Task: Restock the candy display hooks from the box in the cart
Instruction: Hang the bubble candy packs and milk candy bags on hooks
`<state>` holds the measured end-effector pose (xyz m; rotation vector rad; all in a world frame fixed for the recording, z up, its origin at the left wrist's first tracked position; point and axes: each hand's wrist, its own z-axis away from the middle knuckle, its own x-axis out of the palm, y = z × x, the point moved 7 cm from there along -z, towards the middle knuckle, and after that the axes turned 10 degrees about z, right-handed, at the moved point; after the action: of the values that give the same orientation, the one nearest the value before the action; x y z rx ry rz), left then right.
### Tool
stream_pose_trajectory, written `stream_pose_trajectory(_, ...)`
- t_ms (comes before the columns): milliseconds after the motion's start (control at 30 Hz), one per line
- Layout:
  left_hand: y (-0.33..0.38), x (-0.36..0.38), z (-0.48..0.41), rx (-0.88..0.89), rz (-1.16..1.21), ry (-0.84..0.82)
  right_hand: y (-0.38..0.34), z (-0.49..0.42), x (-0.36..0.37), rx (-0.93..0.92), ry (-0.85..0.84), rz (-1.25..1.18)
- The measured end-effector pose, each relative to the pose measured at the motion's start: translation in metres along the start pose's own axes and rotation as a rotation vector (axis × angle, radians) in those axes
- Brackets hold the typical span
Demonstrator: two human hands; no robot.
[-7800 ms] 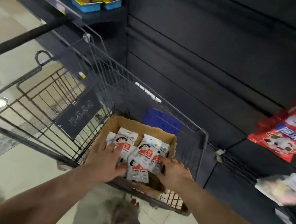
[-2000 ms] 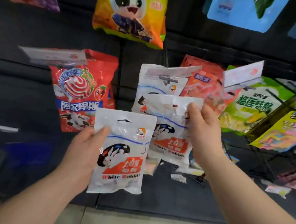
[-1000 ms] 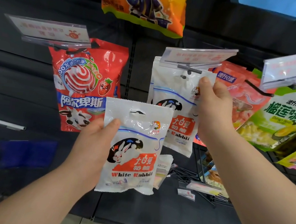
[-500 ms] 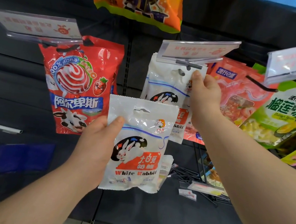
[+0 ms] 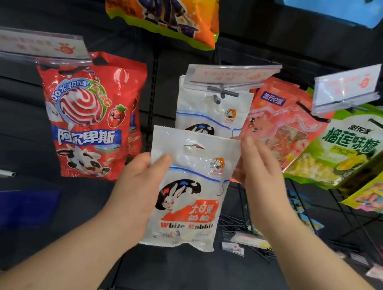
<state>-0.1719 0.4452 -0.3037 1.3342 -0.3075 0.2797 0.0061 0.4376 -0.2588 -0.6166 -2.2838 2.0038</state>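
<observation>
The left hand (image 5: 142, 187) gripped one white candy bag (image 5: 188, 188) by its left edge, thumb on the front, and held it upright below the middle hook (image 5: 218, 97). The hang hole at the top of this bag was not yet on the hook. The right hand (image 5: 259, 166) was released, fingers spread and slightly blurred, just beside the upper right corner of the held bag; whether it touched the bag could not be told. It held nothing.

Several matching hung bags (image 5: 211, 109) were on the middle hook under its price tag (image 5: 231, 76). The red bags (image 5: 87, 116) hung on the hook to the left, and the green bag (image 5: 346, 148) hung to the right.

Judged progress: part of the restock appeared done, one bag remained in hand, and neither the cart nor the box was in view, so the remaining stock could not be told.
</observation>
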Motion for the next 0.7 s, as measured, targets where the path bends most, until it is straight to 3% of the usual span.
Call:
stream_pose_trajectory(67,0.001,0.007,0.001,-0.003,0.006,-0.017,0.002,0.01,0.004,0.018,-0.031,-0.054)
stream_pose_trajectory(233,0.006,0.021,0.002,0.013,0.017,-0.071,-0.002,0.009,0.0,0.027,0.071,-0.065)
stream_pose_trajectory(700,0.036,0.036,-0.026,0.158,0.032,-0.018,-0.024,-0.027,0.005,-0.045,0.197,-0.068)
